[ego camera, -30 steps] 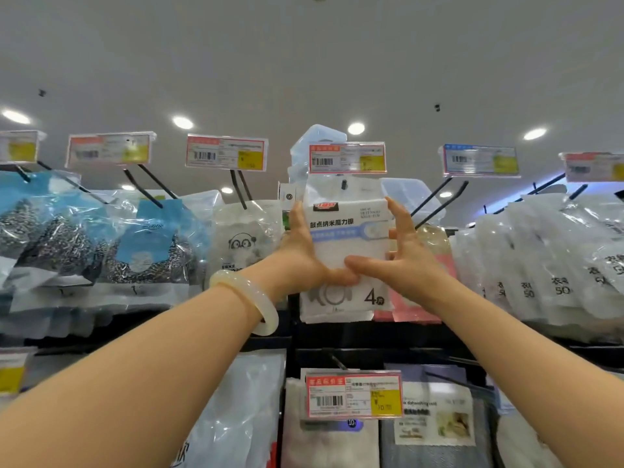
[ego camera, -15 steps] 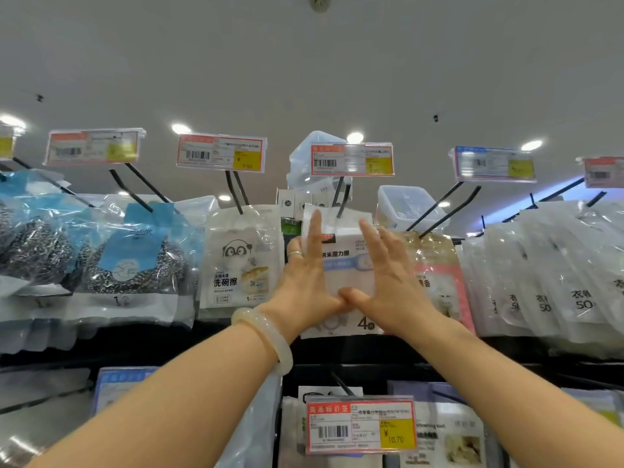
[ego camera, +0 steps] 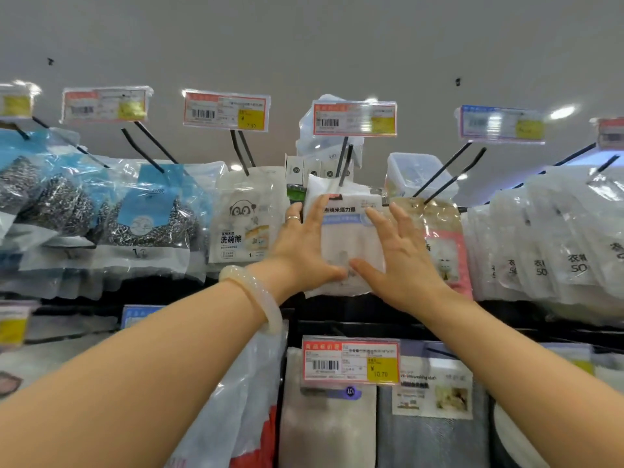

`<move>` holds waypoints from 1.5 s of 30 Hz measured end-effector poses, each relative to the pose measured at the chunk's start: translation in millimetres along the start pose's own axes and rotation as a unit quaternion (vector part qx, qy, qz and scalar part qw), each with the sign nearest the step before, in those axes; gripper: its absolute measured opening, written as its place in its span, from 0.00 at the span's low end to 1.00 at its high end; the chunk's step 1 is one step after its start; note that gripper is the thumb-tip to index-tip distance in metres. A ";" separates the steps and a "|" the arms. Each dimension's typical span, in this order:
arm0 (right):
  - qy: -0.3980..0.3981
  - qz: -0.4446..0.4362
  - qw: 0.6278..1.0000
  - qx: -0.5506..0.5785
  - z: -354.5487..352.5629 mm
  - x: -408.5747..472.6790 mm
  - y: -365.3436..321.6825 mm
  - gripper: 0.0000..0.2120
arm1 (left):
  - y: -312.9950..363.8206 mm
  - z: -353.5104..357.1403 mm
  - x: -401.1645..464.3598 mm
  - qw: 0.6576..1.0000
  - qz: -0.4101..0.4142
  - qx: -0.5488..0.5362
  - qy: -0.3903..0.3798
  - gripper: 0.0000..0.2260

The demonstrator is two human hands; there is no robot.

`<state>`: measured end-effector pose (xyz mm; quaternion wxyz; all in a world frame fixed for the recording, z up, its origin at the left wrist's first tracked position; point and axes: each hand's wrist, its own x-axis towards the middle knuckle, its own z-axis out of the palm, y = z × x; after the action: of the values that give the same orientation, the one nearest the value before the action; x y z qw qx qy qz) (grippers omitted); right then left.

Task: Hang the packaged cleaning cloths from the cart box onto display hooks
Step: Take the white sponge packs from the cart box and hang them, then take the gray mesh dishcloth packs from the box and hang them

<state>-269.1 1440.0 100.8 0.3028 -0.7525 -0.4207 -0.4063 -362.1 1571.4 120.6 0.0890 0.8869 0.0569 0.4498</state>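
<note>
White plastic-wrapped cleaning cloth packet (ego camera: 341, 231) is seen threaded on the black double-prong display hook (ego camera: 344, 163), under a red price tag (ego camera: 354, 118). It is pressed flat by the left hand (ego camera: 300, 248) and right hand (ego camera: 401, 261), fingers spread straight, nothing gripped. If pushed unevenly, the hang hole could be torn or neighbouring packets dislodged.

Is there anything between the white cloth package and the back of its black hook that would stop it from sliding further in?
Nothing visible blocks it. The white packaged cleaning cloth already hangs on the black double-wire hook, and the left hand and right hand press flat against its front. The space behind it is hidden.
</note>
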 end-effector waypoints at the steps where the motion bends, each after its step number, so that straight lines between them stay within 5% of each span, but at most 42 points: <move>1: -0.002 -0.005 1.000 -0.005 -4.2 -4.2 -3.1 0.37 | 4.3 -3.2 -5.3 1.000 -0.008 0.015 -0.003 0.49; 8: -0.046 -0.055 0.997 0.027 -34.3 -41.8 -39.8 0.36 | 30.6 -30.1 -64.5 0.987 -0.041 0.156 -0.013 0.48; 21: -0.219 -0.145 0.955 0.136 15.7 -185.1 -159.6 0.37 | -2.7 -72.2 -279.2 0.922 -0.249 0.270 -0.123 0.48; 29: -0.344 -0.227 0.897 0.160 88.4 -258.5 -279.3 0.37 | -81.9 -117.9 -409.9 0.874 -0.354 0.282 -0.175 0.47; 38: -0.474 -0.292 0.803 0.214 201.2 -356.3 -475.6 0.37 | -200.1 -192.5 -599.0 0.777 -0.503 0.295 -0.237 0.46; 45: -0.521 -0.357 0.729 0.264 254.5 -415.7 -611.3 0.35 | -264.5 -261.2 -692.2 0.731 -0.585 0.280 -0.213 0.43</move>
<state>-847.1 1764.9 -313.5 0.0553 -0.5301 -0.8403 0.0994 -986.2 1732.6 -328.6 0.0918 0.7354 0.6675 0.0717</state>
